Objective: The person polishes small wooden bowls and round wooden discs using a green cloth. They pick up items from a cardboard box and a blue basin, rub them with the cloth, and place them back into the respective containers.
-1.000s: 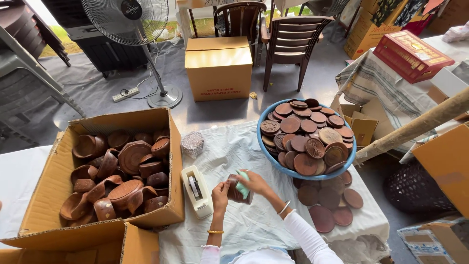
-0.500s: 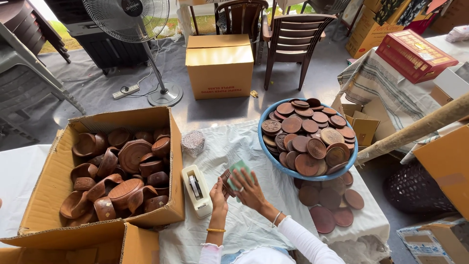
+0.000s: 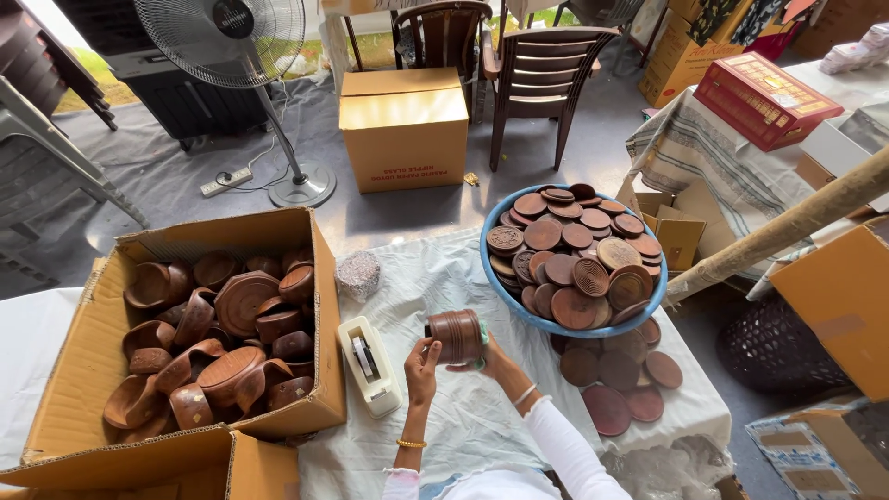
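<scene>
Above the cloth-covered bench (image 3: 463, 278), between tape dispenser (image 3: 369, 364) and blue bowl (image 3: 653, 306), your hands hold the wooden cup (image 3: 454, 334) on its side, axis left-right: left hand (image 3: 421, 361) at the rim, right hand (image 3: 486, 355) cradling the base with a green cloth (image 3: 482, 335).

A grey floor (image 3: 185, 176) is lit by daylight. A pedestal fan (image 3: 227, 42) and two brown chairs (image 3: 542, 69) are seen beyond — cardboard boxes (image 3: 405, 125) around them.
</scene>
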